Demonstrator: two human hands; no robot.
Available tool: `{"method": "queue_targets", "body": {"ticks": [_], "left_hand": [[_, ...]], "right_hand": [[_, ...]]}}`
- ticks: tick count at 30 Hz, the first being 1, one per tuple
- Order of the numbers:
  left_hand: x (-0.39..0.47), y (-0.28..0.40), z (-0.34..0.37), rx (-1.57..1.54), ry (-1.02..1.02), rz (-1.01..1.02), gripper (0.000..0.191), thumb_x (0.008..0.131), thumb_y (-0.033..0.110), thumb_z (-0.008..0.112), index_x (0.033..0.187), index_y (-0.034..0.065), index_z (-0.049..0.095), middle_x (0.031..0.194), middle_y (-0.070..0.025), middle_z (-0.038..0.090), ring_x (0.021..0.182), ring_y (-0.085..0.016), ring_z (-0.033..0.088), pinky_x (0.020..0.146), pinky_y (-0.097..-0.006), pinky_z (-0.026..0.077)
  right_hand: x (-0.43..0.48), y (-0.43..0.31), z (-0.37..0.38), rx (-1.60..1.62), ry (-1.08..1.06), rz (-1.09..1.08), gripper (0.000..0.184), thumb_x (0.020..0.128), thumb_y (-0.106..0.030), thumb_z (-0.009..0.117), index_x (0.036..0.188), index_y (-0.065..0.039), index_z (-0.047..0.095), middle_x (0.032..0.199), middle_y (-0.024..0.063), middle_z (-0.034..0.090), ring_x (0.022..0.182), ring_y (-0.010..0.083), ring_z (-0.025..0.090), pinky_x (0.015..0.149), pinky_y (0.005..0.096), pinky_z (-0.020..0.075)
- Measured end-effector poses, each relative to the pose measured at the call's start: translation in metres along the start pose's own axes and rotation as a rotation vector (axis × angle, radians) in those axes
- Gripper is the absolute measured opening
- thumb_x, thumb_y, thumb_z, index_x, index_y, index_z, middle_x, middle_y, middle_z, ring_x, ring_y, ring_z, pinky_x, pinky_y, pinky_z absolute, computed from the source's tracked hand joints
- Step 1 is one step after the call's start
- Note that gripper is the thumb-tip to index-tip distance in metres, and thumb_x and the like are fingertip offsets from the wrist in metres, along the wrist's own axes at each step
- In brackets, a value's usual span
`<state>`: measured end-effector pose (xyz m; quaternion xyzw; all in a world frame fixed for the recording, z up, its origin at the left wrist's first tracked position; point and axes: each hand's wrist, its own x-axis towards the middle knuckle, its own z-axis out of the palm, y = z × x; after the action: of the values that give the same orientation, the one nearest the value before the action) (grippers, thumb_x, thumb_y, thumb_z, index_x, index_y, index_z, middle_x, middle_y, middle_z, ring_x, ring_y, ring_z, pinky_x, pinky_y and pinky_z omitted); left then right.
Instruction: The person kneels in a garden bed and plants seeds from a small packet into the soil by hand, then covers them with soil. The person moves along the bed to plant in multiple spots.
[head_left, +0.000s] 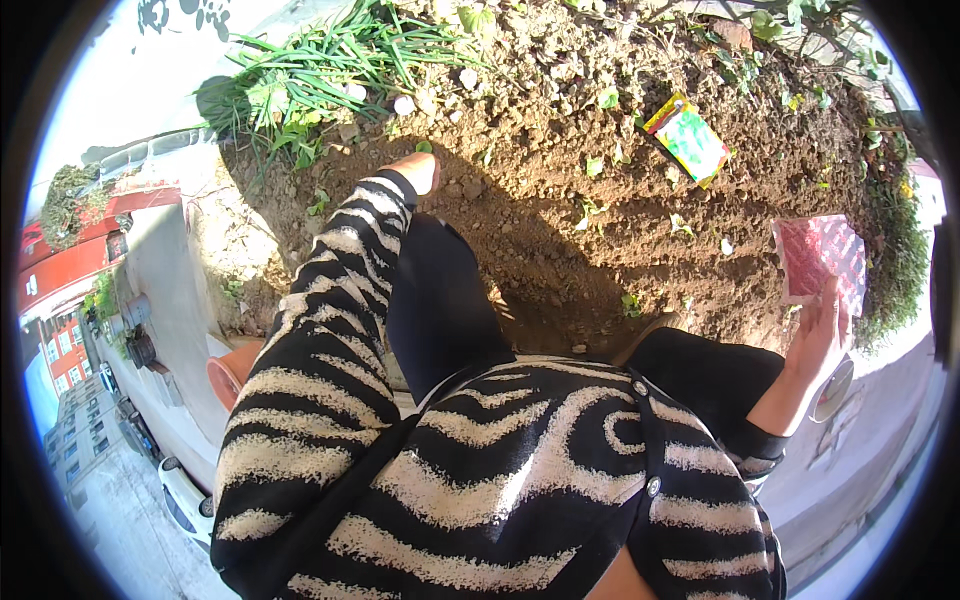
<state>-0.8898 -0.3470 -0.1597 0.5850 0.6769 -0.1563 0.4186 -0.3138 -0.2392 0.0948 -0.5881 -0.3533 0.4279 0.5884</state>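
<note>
My left hand (424, 172) is low over the shaded brown soil (517, 232), close to a small green leaf; its fingers are mostly hidden, and whether it holds anything cannot be seen. Out at the right, my right hand (817, 337) grips the lower edge of a patterned clear packet (819, 259) with pink-red contents. A yellow, green and red printed packet (688, 140) lies flat on the sunlit soil, between and beyond the two hands. Small seedlings (590, 213) stand scattered in the soil.
Long green leafy plants (330, 67) grow at the upper left, with pale round objects (404, 105) beside them. A terracotta-coloured pot (232, 373) stands left of my sleeve. Low bushy greenery (896, 262) edges the bed at right. Parked cars (184, 495) are far off at lower left.
</note>
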Motion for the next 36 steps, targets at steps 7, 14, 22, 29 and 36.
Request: {"method": "queue_targets", "body": {"ticks": [7, 14, 22, 29, 36], "left_hand": [[-0.02, -0.047, 0.136, -0.249, 0.162, 0.266, 0.025, 0.085, 0.026, 0.052, 0.088, 0.0059, 0.067, 0.088, -0.0151, 0.066, 0.09, -0.035, 0.061, 0.079, -0.0428, 0.046], [0.002, 0.027, 0.247, -0.174, 0.216, 0.189, 0.034, 0.09, 0.034, 0.045, 0.094, 0.0061, 0.065, 0.096, -0.0117, 0.065, 0.094, -0.032, 0.058, 0.086, -0.0418, 0.04], [0.017, 0.067, 0.264, -0.195, 0.2, 0.297, 0.035, 0.091, 0.035, 0.043, 0.094, 0.0064, 0.064, 0.096, -0.0109, 0.065, 0.093, -0.031, 0.057, 0.086, -0.0408, 0.039], [0.017, 0.069, 0.268, -0.183, 0.152, 0.392, 0.036, 0.092, 0.035, 0.042, 0.094, 0.0067, 0.064, 0.095, -0.0103, 0.065, 0.092, -0.03, 0.057, 0.086, -0.04, 0.038], [-0.02, 0.04, 0.257, -0.089, 0.395, 0.383, 0.039, 0.095, 0.034, 0.038, 0.087, 0.0069, 0.066, 0.085, -0.0079, 0.065, 0.079, -0.026, 0.056, 0.08, -0.0359, 0.038]], "right_hand": [[0.02, 0.012, 0.008, -0.108, -0.046, 0.029, 0.013, 0.085, -0.015, 0.067, 0.091, -0.005, 0.062, 0.062, -0.0073, 0.045, 0.048, -0.0006, 0.026, 0.043, 0.0185, 0.0171], [0.04, 0.044, 0.005, -0.3, -0.19, 0.018, 0.017, 0.086, -0.016, 0.065, 0.094, -0.001, 0.065, 0.054, -0.0107, 0.037, 0.044, -0.0022, 0.024, 0.039, 0.0182, 0.0141], [0.026, 0.06, 0.01, -0.454, -0.165, 0.014, 0.014, 0.087, -0.015, 0.064, 0.094, -0.004, 0.061, 0.057, -0.0097, 0.037, 0.043, -0.0013, 0.025, 0.037, 0.0172, 0.0159], [0.002, 0.048, 0.048, -0.474, -0.283, 0.019, 0.026, 0.088, -0.015, 0.06, 0.108, 0.001, 0.059, 0.063, -0.0061, 0.044, 0.044, 0.0006, 0.03, 0.037, 0.0174, 0.0194], [-0.008, 0.052, 0.082, -0.537, -0.341, -0.01, 0.023, 0.089, -0.017, 0.059, 0.106, -0.001, 0.061, 0.059, -0.0089, 0.036, 0.044, -0.0005, 0.026, 0.037, 0.018, 0.0157]]}}
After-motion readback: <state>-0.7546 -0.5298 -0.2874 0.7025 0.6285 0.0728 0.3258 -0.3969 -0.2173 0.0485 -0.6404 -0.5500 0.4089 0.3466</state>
